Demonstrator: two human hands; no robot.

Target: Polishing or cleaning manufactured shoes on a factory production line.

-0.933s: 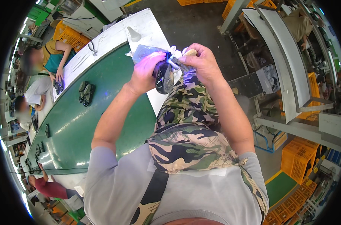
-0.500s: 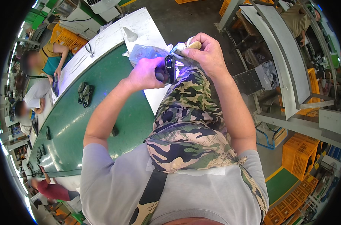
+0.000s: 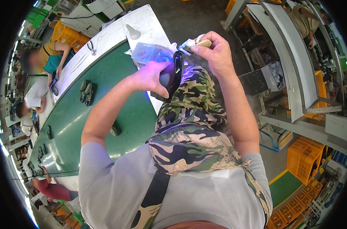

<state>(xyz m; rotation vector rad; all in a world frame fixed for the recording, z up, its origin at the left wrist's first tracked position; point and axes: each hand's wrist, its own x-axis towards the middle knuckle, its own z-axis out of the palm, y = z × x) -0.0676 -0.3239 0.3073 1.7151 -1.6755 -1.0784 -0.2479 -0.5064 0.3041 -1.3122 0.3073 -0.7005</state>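
Observation:
My left hand (image 3: 152,78) is closed round a dark shoe (image 3: 174,76) with a glossy black edge, held tilted above my camouflage apron (image 3: 192,114). Its far end comes close to a crumpled white cloth (image 3: 188,45) that my right hand (image 3: 215,53) pinches between thumb and fingers. A tan piece (image 3: 206,43) shows in the same grip; what it is cannot be made out. Just beyond my left hand, a translucent blue plastic container (image 3: 145,51) rests on the white bench top. My fingers hide part of the shoe.
A green conveyor belt (image 3: 104,103) on my left carries a pair of dark sandals (image 3: 87,92) and another shoe (image 3: 115,129). Pliers (image 3: 91,47) and a whitish cone-shaped bottle (image 3: 133,32) are on the white bench (image 3: 154,28). Metal racking (image 3: 292,57) and orange crates (image 3: 305,158) stand right. Co-workers sit across the belt.
My left hand has turned the shoe, so more of its long black edge and side shows. My right hand has shifted slightly right with the cloth. A shoe on the belt shows more.

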